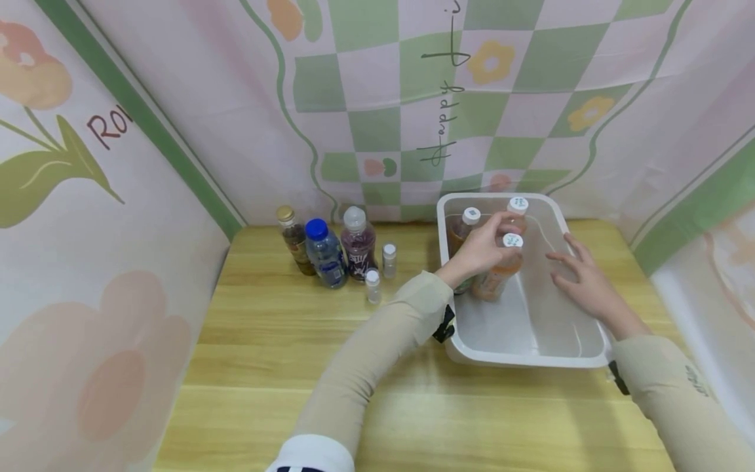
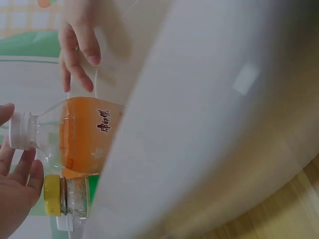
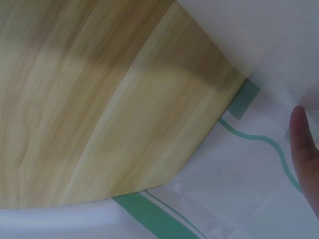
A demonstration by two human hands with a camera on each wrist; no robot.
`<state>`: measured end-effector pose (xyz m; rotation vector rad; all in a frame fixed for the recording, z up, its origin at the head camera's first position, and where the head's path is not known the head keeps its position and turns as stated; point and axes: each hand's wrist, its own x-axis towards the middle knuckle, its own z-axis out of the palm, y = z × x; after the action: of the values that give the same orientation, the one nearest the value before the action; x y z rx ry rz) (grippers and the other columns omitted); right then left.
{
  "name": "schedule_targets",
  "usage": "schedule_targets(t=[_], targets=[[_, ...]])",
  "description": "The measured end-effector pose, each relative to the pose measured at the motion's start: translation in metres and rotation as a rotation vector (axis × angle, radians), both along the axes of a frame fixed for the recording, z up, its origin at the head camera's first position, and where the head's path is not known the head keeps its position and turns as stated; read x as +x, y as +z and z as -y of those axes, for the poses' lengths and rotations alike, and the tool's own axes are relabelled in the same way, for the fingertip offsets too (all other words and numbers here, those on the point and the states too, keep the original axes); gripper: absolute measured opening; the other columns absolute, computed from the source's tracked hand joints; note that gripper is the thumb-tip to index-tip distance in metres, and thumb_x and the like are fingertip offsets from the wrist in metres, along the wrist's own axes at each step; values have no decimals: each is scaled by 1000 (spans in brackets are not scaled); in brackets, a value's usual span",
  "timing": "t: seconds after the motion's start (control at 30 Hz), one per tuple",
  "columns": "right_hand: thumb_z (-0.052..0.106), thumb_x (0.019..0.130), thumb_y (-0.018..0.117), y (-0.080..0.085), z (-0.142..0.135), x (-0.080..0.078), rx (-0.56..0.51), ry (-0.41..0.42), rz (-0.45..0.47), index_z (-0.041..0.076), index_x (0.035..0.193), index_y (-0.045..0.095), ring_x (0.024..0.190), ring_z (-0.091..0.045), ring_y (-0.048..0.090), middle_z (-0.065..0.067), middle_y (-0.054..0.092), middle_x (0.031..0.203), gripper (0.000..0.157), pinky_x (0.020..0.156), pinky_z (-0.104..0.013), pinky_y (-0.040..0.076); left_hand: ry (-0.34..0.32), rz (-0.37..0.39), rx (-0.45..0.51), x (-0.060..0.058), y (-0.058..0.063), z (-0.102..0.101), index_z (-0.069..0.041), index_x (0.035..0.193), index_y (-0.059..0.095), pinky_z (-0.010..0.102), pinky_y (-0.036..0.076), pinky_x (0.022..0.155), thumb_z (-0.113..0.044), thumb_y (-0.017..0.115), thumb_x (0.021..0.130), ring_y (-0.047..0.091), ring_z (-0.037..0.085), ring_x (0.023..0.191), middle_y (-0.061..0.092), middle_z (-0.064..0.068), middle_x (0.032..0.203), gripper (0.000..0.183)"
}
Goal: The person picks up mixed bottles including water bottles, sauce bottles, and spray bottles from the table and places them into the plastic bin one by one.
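Inside the white plastic bin [image 1: 531, 359], my left hand [image 1: 480, 252] pinches the white cap of an orange-drink bottle [image 1: 494, 280]. The left wrist view shows this bottle [image 2: 89, 134] with thumb and fingers on either side of its cap. Behind it stands another white-capped bottle [image 1: 517, 208], partly covered by my fingers. A dark-drink bottle [image 1: 464, 226] stands by the bin's left wall. A yellow-capped bottle with a green label [image 2: 52, 195] is close beside the orange one. My right hand [image 1: 580, 278] is over the bin's right side, fingers spread, holding nothing.
Left of the bin on the wooden table [image 1: 283, 380] stand a gold-capped bottle [image 1: 296, 241], a blue-capped bottle [image 1: 326, 255], a purple-drink bottle [image 1: 358, 246] and two small white-capped vials, one rear [image 1: 389, 261] and one front [image 1: 373, 287]. Printed fabric [image 1: 371, 85] hangs behind.
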<state>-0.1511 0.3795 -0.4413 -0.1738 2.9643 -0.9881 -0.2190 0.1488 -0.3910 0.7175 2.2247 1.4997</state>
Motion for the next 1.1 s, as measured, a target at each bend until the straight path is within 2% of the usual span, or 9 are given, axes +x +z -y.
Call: schedule_targets(t=[0.17,0.3,0.43,0.53,0.7,0.77,0.93,1.1], targets=[[10,94,51,0,1,0,10,-6,15,-10,132,45,136,-62,8,-22,-4,160,43,95,-81,17,-5,-17,-8,0,0,1,-22,143,35,17,48,94,-13,68,87,55,13,125,56,1,138,65],[11,94,52,1,1,0,17,-6,13,-9,132,45,135,-63,10,-22,-4,160,43,93,-82,18,16,-13,-6,0,1,1,-25,143,35,18,48,96,-12,69,86,54,12,125,54,-2,140,67],[10,94,52,1,1,1,14,-1,-2,-9,131,46,133,-65,11,-23,-3,160,43,91,-83,19,51,11,30,2,1,2,-26,142,37,23,45,104,-11,70,85,50,10,130,54,-3,140,68],[10,94,51,0,1,2,10,-1,-6,-9,131,46,133,-65,11,-23,-3,160,43,91,-83,18,77,30,78,3,1,2,-24,141,38,24,43,106,-9,69,85,50,9,130,56,-2,137,66],[9,93,52,0,1,2,4,3,-14,-9,131,46,134,-64,10,-23,-3,160,42,92,-83,17,106,15,151,3,4,4,-15,140,40,25,45,105,-3,66,86,54,14,125,61,5,131,62],[8,92,52,0,1,1,4,6,-19,-10,130,46,134,-64,10,-24,-2,159,42,93,-82,16,105,7,167,2,6,6,-13,140,40,27,45,105,-3,66,86,55,17,124,61,8,130,61],[10,93,52,-2,0,0,9,8,-11,-9,131,46,135,-63,9,-23,-3,160,43,93,-83,16,92,21,200,2,15,15,-11,140,40,21,46,101,-3,66,87,56,21,123,61,11,129,60],[10,94,51,-3,-1,0,4,6,-2,-10,132,45,136,-63,6,-22,-5,160,43,94,-83,14,92,15,202,0,23,25,-12,139,41,18,47,99,0,65,86,58,20,119,62,10,126,59]])
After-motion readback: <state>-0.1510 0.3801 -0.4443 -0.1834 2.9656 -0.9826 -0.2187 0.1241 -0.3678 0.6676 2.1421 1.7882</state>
